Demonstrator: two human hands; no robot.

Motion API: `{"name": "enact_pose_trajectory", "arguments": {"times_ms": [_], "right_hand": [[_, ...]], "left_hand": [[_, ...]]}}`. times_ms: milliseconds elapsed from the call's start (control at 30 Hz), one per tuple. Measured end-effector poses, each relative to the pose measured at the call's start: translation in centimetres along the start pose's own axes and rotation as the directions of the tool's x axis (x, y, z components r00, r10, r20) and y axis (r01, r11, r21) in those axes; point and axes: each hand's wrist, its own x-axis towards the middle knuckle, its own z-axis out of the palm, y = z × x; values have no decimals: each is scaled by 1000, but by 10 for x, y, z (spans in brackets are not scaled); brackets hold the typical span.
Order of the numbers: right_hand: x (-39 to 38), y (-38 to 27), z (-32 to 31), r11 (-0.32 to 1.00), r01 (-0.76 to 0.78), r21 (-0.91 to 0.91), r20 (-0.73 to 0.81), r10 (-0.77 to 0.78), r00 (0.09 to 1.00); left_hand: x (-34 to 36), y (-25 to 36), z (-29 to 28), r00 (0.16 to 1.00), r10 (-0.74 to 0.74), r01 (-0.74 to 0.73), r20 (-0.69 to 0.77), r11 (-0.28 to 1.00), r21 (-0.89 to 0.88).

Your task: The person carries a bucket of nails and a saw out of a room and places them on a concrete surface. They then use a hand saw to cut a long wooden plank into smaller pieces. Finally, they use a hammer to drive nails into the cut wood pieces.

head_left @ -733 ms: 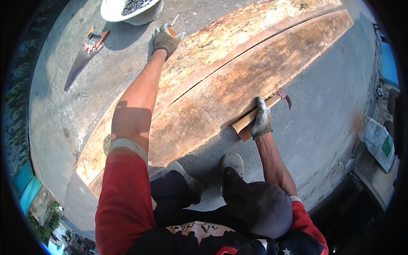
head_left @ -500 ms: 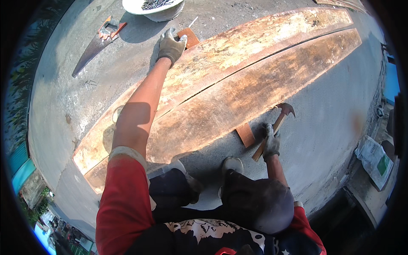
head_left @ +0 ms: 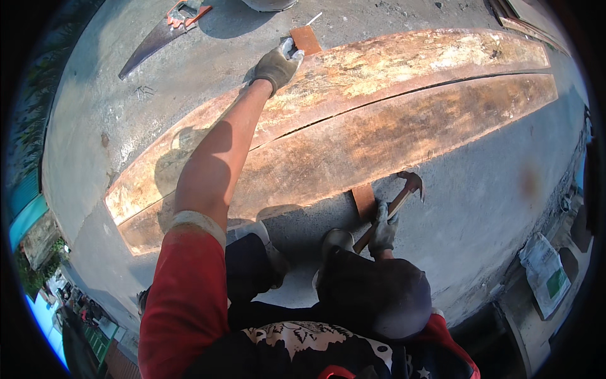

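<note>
Two long weathered boards point(head_left: 353, 142) lie side by side on the ground, a narrow dark gap between them. Their outer edges taper toward the ends. A brown wooden strip point(head_left: 307, 40) sticks out past the far edge; a similar brown piece point(head_left: 363, 202) shows at the near edge. My gloved left hand point(head_left: 278, 66) reaches across the boards, fingers bent over the far board's outer edge, right beside the strip. My gloved right hand point(head_left: 383, 232) is closed round the wooden handle of a claw hammer point(head_left: 400, 201), its head close to the near board's edge.
A handsaw point(head_left: 158, 41) with an orange handle lies beyond the boards at left, several loose nails point(head_left: 143, 93) below it. A white basin point(head_left: 270, 4) is cut off at the top. A white sack point(head_left: 544, 271) lies at the right. My shoes stand by the near edge.
The view has shifted, so the basin is mostly out of it. My left hand has drawn slightly nearer along the far edge, fingers more bent. The hammer stays in my right hand.
</note>
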Motion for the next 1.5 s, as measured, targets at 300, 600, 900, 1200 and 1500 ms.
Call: {"name": "enact_pose_trajectory", "arguments": {"times_ms": [300,600,900,1200,1500], "right_hand": [[17,-64,-30,939,227,-260,182,-184,966],[53,-101,-6,872,460,-168,153,-438,886],[72,-260,54,752,523,-402,467,-322,823],[139,-254,72,153,731,-665,707,-189,682],[162,-277,75,177,694,-698,674,-167,720]], "left_hand": [[-110,6,-16,997,-20,38,-81,975,220],[-131,14,-40,978,-147,66,145,887,456],[-188,28,-182,788,-102,-374,607,704,604],[-250,-25,-375,990,-87,9,113,826,563],[14,66,-264,976,193,-205,100,970,129]]}}
